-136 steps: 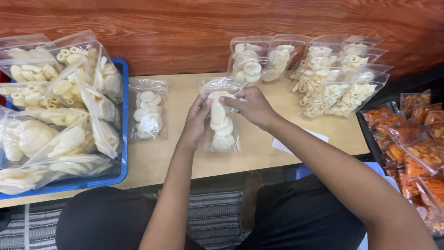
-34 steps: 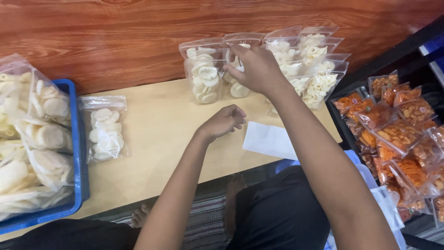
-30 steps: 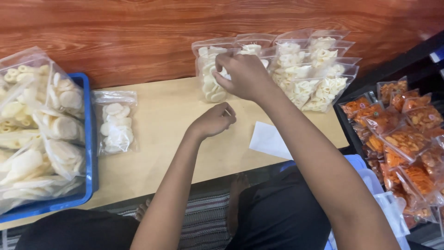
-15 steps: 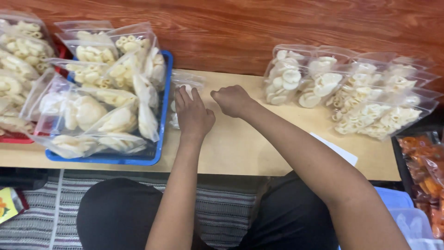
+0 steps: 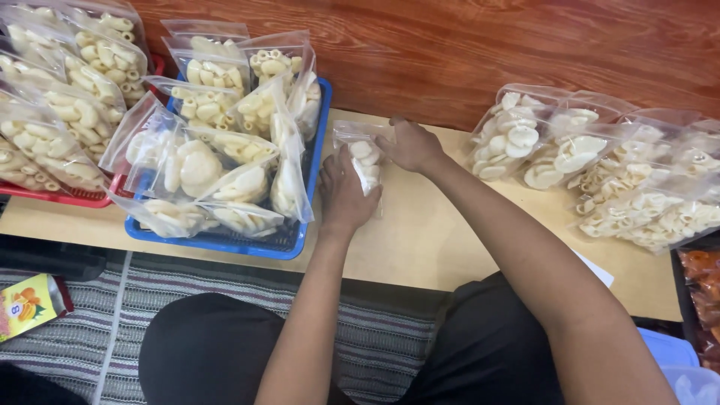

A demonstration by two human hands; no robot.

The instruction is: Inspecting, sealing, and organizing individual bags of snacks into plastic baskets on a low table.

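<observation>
Both hands gripping clear cracker bag [image 5: 364, 154]: left hand [image 5: 346, 195] lower edge, right hand [image 5: 411, 144] top, beside blue basket [image 5: 304, 225]

I see a reddish-brown wood-grain wall [image 5: 487, 52] running behind a low, pale tabletop [image 5: 450, 240]. Below it lies a grey and white striped rug [image 5: 105, 330], partly covered near the bottom edge. A dark shelf edge [image 5: 45, 259] sits under the table at left. Lighting is even and soft.
</observation>
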